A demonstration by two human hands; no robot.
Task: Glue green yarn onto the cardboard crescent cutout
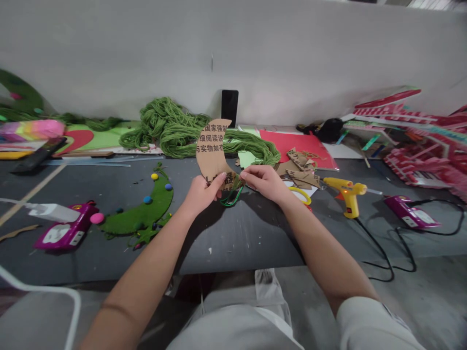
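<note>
My left hand (203,191) is closed on the lower end of a crescent-shaped cardboard cutout (212,151) with printed characters, held upright over the dark table (241,233). My right hand (263,180) pinches a strand of green yarn (233,193) at the cutout's lower tip; the yarn loops down below both hands. Behind the cutout lies a large pile of green yarn (171,127).
A green yarn-covered crescent with coloured pompoms (146,209) lies to the left, next to a purple device (65,231). To the right are a yellow glue gun (346,193), cardboard scraps (299,170), red paper (299,145) and another purple device (410,214). A black phone (229,107) leans on the wall.
</note>
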